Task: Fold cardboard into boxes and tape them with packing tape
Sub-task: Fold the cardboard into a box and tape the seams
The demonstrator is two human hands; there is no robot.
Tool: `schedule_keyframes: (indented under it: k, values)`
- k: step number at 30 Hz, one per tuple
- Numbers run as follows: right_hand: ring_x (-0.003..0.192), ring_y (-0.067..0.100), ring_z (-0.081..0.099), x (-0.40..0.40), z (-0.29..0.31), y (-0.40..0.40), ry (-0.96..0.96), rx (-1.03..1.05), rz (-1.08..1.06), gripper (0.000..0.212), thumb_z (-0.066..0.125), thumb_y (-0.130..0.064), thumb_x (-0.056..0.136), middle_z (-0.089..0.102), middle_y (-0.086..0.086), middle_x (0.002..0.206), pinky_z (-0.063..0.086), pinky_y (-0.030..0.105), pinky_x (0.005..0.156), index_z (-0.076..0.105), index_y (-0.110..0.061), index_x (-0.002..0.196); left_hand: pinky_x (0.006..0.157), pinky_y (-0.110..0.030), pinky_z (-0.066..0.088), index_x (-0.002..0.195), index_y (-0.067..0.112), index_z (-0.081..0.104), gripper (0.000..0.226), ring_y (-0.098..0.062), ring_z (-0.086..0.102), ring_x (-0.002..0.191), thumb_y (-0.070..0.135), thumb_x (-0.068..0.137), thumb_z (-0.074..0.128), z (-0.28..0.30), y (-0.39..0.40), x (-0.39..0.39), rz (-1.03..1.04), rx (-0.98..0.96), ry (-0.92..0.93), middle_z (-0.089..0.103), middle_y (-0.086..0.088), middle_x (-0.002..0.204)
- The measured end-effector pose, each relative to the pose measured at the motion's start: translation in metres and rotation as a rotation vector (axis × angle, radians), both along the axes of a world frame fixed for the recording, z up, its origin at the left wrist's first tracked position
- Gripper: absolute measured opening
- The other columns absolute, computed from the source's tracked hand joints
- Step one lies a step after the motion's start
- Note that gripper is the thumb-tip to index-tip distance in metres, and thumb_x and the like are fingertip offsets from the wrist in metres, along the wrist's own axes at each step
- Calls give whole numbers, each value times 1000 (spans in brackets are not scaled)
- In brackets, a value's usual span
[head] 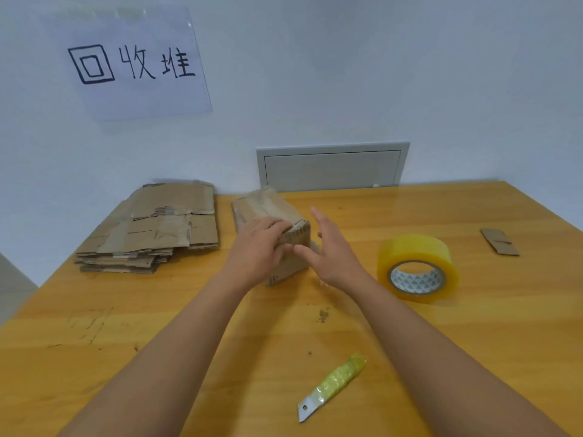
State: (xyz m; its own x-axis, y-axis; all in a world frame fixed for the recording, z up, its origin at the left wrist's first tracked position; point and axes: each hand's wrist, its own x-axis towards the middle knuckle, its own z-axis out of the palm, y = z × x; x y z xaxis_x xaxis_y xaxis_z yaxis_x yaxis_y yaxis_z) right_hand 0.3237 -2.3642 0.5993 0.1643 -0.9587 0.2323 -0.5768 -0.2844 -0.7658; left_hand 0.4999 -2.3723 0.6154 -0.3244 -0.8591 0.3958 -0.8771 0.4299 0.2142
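Table: a wooden table (473, 342) with an orange-yellow top, set against a pale wall.
Wall sign: a sheet of paper (135, 63) with handwritten characters hangs on the wall at upper left.
Wall panel: a grey panel (332, 167) sits in the wall just above the table's far edge.
Flat cardboard: a stack of flattened cardboard (151, 230) lies at the table's far left.
Box: a small cardboard box (268, 206) stands mid-table, just right of the stack.
Left hand: the left hand (260, 247) lies over the box's near end, fingers curled on its top edge.
Right hand: the right hand (331, 247), fingers straight and spread, thumb touching the box's near end.
Tape: a roll of yellowish packing tape (418, 266) rests right of the right hand, apart from it.
Blade: a cutter blade (332, 386), its upper part wrapped in yellow, lies near the table's front.
Scrap: a small cardboard scrap (500, 241) lies at far right.
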Motion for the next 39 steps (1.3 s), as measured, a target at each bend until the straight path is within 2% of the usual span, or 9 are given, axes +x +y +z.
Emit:
schedule_keyframes:
  k: [4,6,12,17,20,24,30,34,39]
  values:
    - [132,22,44,6,-10,-14,191,-79,110,68,65,-35,94,41,2,147,45,39,102,28,-34,152,116,-48,28,143,25,51,49,-29,31,143,30,96,61,0,6,21,-44,29,-43,49,0,147]
    - [118,24,53,9,-15,-15,259,-118,86,60,63,-33,95,50,3,138,50,43,91,33,-36,147,116,-44,26,148,27,44,53,-26,24,146,31,97,59,-2,9,22,-20,52,-54,41,0,152]
    - [103,22,58,5,-10,-19,322,-86,104,65,67,-37,92,57,4,132,50,42,89,34,-34,148,120,-30,13,153,19,32,68,-16,11,151,32,94,64,-8,6,23,-6,64,-58,30,4,160]
    - [100,22,59,13,-11,-19,321,-121,58,57,63,-39,94,61,3,125,50,40,85,39,-33,145,119,-33,22,153,15,29,69,-16,8,153,27,94,65,-12,6,22,33,48,-16,25,1,162]
    - [105,23,59,14,-5,-23,302,-126,51,52,61,-45,94,61,2,126,50,40,85,47,-32,142,118,-37,27,147,10,36,65,-21,12,152,28,93,67,-18,5,28,40,59,37,22,-6,162]
    - [120,22,50,18,1,-26,403,-334,12,45,68,-41,90,40,4,146,55,42,82,58,-27,132,112,-42,36,140,11,48,49,-22,25,149,36,98,57,-21,4,37,15,7,98,38,-6,155]
    - [102,26,62,25,-7,-24,286,-443,94,27,55,-28,95,63,6,123,55,40,74,72,-16,112,105,-33,38,122,13,62,26,-21,31,146,27,102,50,-25,3,35,-33,-42,248,50,-6,146]
    - [117,22,60,21,-1,-27,229,-329,94,24,57,-24,99,63,3,133,51,41,90,73,-17,116,112,-34,37,104,4,68,16,-24,40,141,13,100,55,-21,1,30,-36,-27,382,60,-10,135]
    - [119,19,61,17,-4,-24,91,-307,85,22,62,-16,96,65,6,130,49,39,100,72,-8,114,109,-27,31,113,7,66,18,-22,35,144,15,99,57,-16,3,31,-27,15,364,54,-10,143]
